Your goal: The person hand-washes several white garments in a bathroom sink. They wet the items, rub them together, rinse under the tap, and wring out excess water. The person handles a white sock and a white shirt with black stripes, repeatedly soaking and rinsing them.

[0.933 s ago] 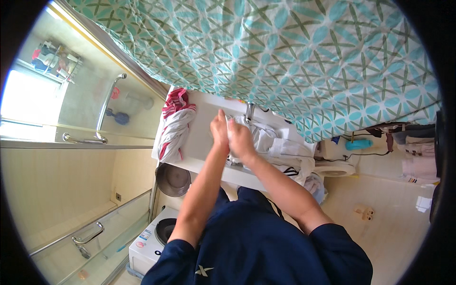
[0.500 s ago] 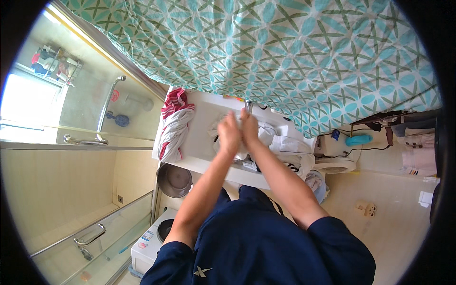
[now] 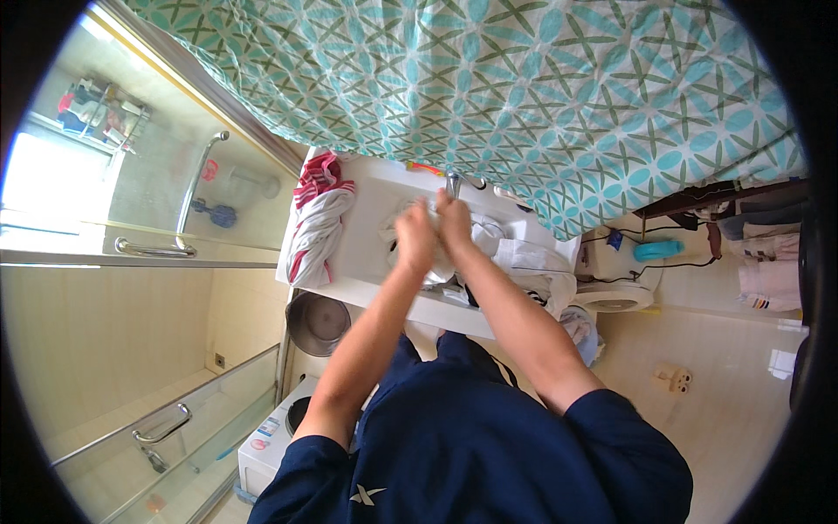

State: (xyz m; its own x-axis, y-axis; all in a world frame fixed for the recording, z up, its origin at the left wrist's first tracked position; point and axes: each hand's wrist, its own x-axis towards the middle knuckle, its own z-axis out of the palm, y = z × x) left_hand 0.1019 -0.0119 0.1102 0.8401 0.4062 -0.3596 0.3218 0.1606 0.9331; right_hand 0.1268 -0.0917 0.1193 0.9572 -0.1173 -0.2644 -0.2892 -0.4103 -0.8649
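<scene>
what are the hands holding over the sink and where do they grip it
Both hands, left hand and right hand, are closed together on a bunched white cloth over the sink; which part of it cannot be told.

Hands (image 3: 434, 234) cover most of the cloth (image 3: 410, 229); grip unclear. Tap (image 3: 452, 182) mostly hidden by curtain (image 3: 524, 87). Sink (image 3: 375, 201) basin blocked.

Bright daylight glares from the left window (image 3: 52, 175); fisheye edges bend, dark rim.
</scene>
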